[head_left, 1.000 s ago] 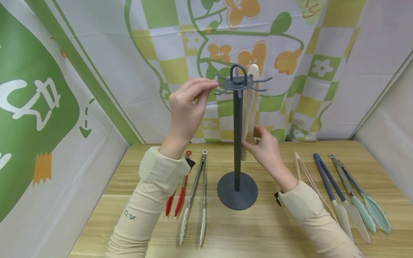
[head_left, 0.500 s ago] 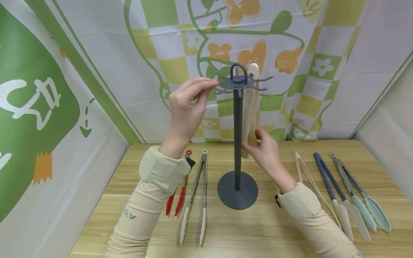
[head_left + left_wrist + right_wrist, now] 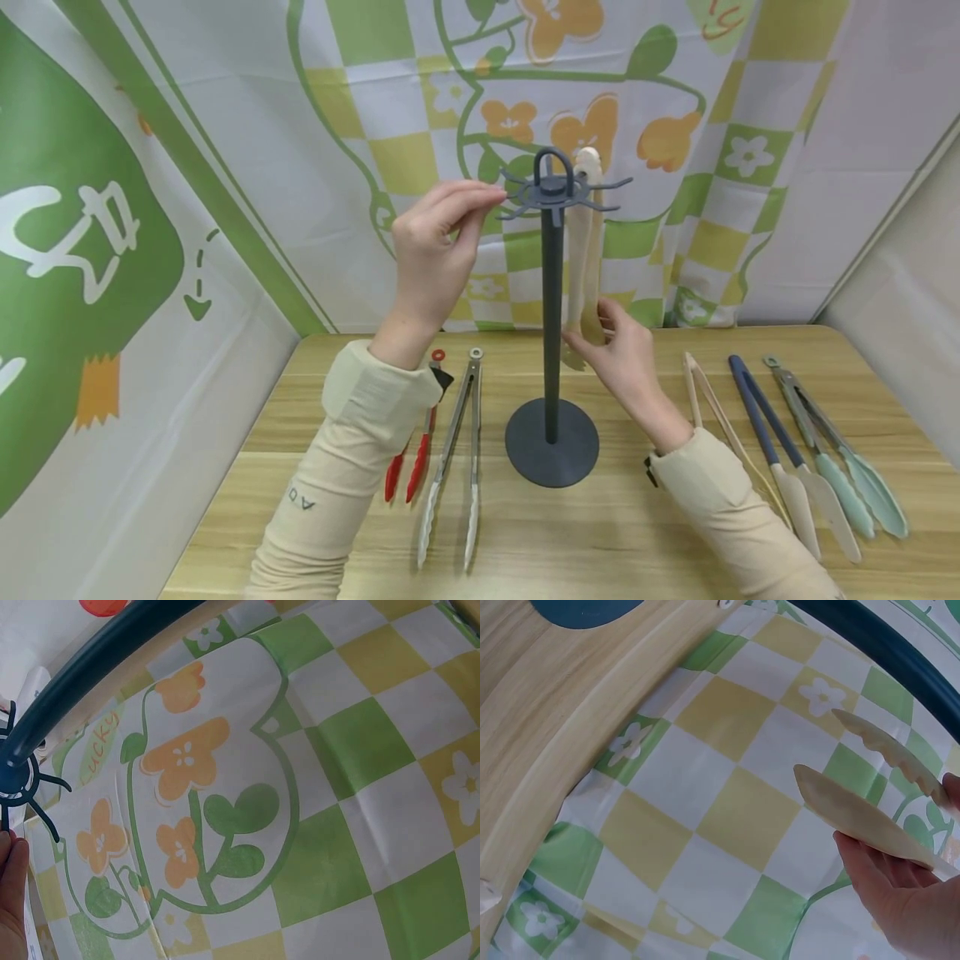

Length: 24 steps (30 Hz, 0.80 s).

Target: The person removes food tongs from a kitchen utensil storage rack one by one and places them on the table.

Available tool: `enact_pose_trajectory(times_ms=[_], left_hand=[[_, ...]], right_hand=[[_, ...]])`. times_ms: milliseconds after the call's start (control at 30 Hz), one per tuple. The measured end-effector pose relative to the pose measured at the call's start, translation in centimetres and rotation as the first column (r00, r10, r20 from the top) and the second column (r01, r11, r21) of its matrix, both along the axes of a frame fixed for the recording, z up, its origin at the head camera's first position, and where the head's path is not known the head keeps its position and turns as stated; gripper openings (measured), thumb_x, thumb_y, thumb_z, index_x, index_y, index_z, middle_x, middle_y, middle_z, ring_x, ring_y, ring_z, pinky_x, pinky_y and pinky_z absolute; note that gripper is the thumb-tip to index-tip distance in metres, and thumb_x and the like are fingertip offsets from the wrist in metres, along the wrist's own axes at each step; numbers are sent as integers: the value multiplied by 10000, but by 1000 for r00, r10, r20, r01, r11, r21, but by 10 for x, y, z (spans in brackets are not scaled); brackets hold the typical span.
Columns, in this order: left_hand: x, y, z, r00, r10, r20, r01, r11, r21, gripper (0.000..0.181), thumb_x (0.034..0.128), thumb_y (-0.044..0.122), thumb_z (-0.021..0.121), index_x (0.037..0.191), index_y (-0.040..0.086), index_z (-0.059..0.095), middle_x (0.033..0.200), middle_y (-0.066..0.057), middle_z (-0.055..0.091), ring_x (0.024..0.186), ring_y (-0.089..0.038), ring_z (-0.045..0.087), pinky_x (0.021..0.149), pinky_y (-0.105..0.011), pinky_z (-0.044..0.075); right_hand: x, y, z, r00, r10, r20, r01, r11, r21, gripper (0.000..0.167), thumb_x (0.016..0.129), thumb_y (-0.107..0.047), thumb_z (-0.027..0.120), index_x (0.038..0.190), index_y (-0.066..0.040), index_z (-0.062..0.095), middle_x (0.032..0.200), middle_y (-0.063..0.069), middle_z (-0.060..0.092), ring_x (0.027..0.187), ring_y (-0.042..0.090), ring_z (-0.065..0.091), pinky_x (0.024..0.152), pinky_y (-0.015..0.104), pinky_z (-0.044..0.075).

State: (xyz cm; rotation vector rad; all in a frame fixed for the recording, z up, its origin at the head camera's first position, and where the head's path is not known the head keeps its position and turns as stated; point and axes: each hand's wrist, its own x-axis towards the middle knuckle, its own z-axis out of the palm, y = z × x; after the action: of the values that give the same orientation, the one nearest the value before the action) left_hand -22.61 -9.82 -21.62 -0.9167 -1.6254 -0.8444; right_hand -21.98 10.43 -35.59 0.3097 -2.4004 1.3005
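Observation:
A dark grey hanging rack (image 3: 552,333) stands upright on its round base, hooks radiating from the top. My left hand (image 3: 438,237) pinches the tip of a left-side hook; in the left wrist view its fingertips (image 3: 11,881) touch that hook's end. Cream tongs (image 3: 593,258) hang at the rack's rear right, top end up by the hooks; how they sit on the hook is hidden. My right hand (image 3: 621,343) grips them low down, thumb towards the post. In the right wrist view the tongs' two scalloped tips (image 3: 855,806) stand apart, with fingers touching both arms.
Red tongs (image 3: 420,458) and long steel tongs (image 3: 472,458) lie left of the rack. Right of it lie beige tongs (image 3: 723,417), blue-handled tongs (image 3: 765,417) and mint-tipped tongs (image 3: 843,467). Behind the wooden table (image 3: 630,533) hangs a patterned cloth (image 3: 705,242).
My right hand has shifted slightly right with the lower part of the cream tongs, which have turned a little so both arms show more. My left hand stays on the hook.

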Motion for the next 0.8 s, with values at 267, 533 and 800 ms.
enact_pose_trajectory(times_ms=[267, 533, 800], left_hand=[[0, 0, 0, 1000, -4, 3, 4, 1000, 1, 91, 839, -23, 607, 842, -47, 694, 853, -150, 673, 778, -203, 648, 709, -179, 518], [0, 1, 0, 1000, -6, 7, 6, 1000, 0, 90, 838, -16, 610, 843, -45, 695, 854, -152, 672, 784, -205, 649, 717, -175, 517], [-1, 1, -1, 1000, -17, 9, 17, 1000, 19, 85, 832, -2, 623, 839, -43, 698, 845, -147, 675, 783, -203, 649, 711, -176, 517]], right_hand=[[1, 1, 3, 997, -7, -79, 6, 1000, -12, 377, 773, -184, 727, 1074, -18, 575, 1030, 169, 627, 980, 337, 592, 772, 443, 532], [1, 2, 6, 996, -18, -86, 17, 1000, -15, 407, 776, -165, 718, 1133, -32, 573, 1044, 154, 626, 990, 323, 587, 763, 441, 534], [-1, 5, 5, 996, -43, -77, 43, 999, -1, 421, 785, -182, 711, 1154, -33, 574, 1064, 161, 624, 987, 331, 587, 740, 465, 533]])
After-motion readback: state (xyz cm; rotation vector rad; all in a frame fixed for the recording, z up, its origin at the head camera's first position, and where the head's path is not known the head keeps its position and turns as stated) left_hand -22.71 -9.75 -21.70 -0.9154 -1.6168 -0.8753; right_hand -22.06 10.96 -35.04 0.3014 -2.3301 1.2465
